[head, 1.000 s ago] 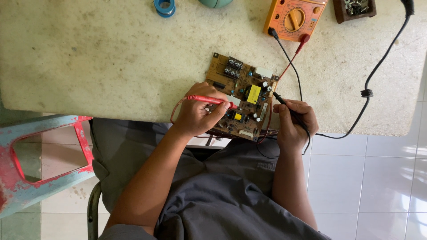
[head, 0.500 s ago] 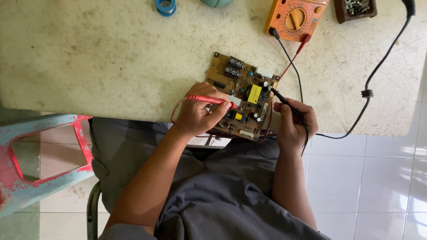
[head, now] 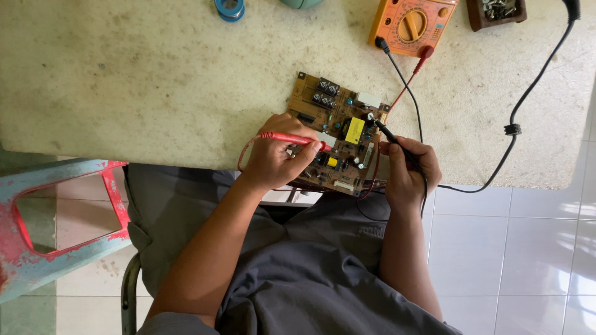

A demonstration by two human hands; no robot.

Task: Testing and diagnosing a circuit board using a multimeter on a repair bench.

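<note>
The stiff, fragile circuit board (head: 338, 133) lies at the counter's (head: 124, 80) near edge. Left hand (head: 276, 155) pinches a red probe (head: 292, 138); right hand (head: 410, 167) pinches a black probe (head: 385, 131) touching the board. Probably best held by its edges.

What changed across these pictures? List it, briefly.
The right hand nudged the tip of the black probe slightly farther across the circuit board, away from the body. Nothing was picked up or let go. The left hand keeps the red probe in its grip on the board. The orange multimeter and the table are unchanged.
</note>
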